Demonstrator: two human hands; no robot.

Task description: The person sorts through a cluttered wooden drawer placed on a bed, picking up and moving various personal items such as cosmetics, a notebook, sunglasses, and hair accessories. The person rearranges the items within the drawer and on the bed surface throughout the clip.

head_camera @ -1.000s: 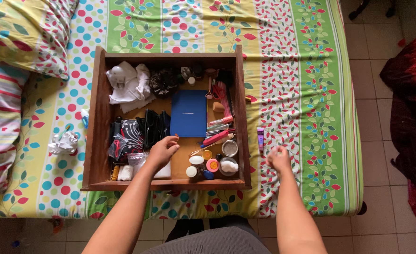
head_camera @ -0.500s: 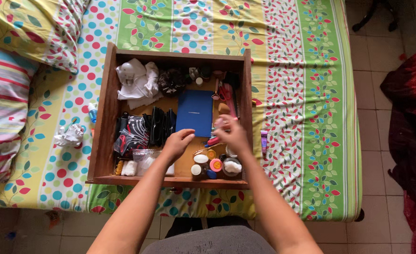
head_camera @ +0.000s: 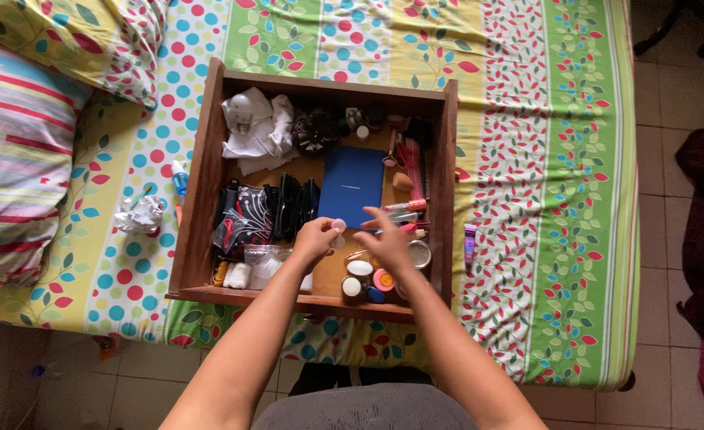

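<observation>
Bedsheet (head_camera: 527, 119): yellow/green stripes w/ red leaves, multicolour dots toward left. Drawer (head_camera: 200, 183): brown wood, frame centre. Notebook (head_camera: 353, 185): blue. Cloth (head_camera: 255, 131): white, drawer's upper left. Pillow (head_camera: 17, 159), far left: pink, blue, yellow stripes. Floor tiles (head_camera: 670, 199), right: beige.

Small pale cap (head_camera: 337, 225) above drawer (head_camera: 200, 199)

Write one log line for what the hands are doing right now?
left hand: pinching small pale round thing | right hand: open, fingers spread, beside it | both over wooden drawer on bed
</observation>
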